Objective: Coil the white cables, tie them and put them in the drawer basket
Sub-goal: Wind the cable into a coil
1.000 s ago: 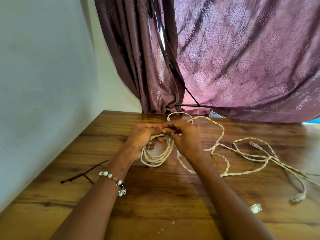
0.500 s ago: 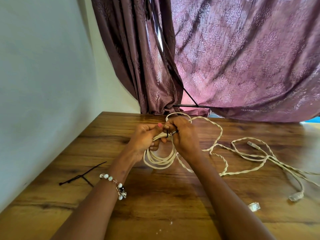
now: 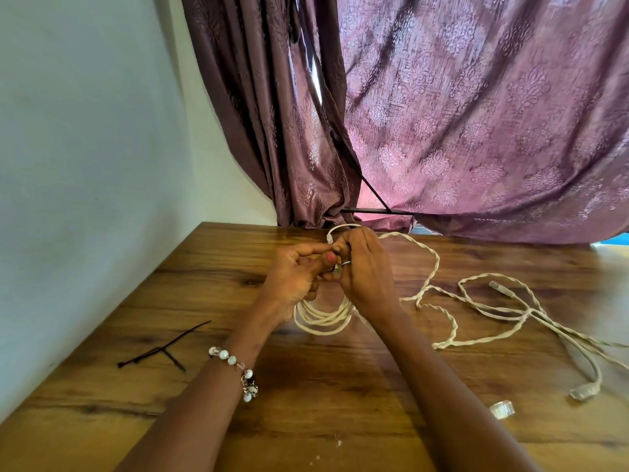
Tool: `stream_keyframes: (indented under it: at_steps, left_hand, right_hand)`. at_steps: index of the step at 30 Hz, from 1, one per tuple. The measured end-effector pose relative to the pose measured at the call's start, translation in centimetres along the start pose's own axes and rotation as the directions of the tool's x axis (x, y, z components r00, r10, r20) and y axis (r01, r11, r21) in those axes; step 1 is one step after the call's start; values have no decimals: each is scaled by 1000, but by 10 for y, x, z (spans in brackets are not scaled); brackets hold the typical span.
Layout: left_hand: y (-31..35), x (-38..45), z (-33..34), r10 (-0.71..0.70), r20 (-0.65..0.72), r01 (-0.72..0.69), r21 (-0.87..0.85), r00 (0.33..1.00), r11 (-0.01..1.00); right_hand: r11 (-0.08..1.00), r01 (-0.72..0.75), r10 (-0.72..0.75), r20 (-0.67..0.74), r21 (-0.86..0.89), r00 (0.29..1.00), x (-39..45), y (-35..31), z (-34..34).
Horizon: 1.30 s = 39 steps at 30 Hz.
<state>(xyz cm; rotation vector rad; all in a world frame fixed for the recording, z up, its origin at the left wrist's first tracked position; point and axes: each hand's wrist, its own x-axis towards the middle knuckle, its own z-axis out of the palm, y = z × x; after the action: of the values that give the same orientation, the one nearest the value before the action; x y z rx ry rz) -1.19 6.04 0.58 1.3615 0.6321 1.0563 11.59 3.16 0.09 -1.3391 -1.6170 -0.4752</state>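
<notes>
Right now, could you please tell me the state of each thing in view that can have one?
Coiled white cable: looped, held up by both hands.
Loose white cable: uncoiled, sprawled on the wooden table.
Left hand: gripping the coil's top.
Right hand: gripping the coil's top.
Black zip ties: lying unused on the table.
Curtain: drawn.

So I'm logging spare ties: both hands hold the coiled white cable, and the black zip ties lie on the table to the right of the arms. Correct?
Not quite. The head view shows the black zip ties on the table left of the arms, near the wall. Both the left hand and right hand do hold the coiled white cable.
</notes>
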Motion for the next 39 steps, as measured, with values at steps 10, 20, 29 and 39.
stream_keyframes:
  at_steps: [10, 20, 29, 39]
  left_hand:
    - [3, -3, 2, -3, 6, 2, 63, 1000, 998]
    - [3, -4, 4, 72, -56, -69, 51, 996, 996]
    - [-5, 1, 0, 49, -122, -35, 117, 991, 993]
    - [1, 3, -8, 66, -100, -61, 53, 993, 997]
  right_hand:
    - [999, -22, 22, -4, 33, 1000, 4, -1, -8]
    - [988, -86, 70, -128, -128, 989, 2, -5, -6]
    - [812, -233, 293, -29, 535, 956, 13, -4, -24]
    - [752, -398, 281, 291, 525, 914, 9, 0, -15]
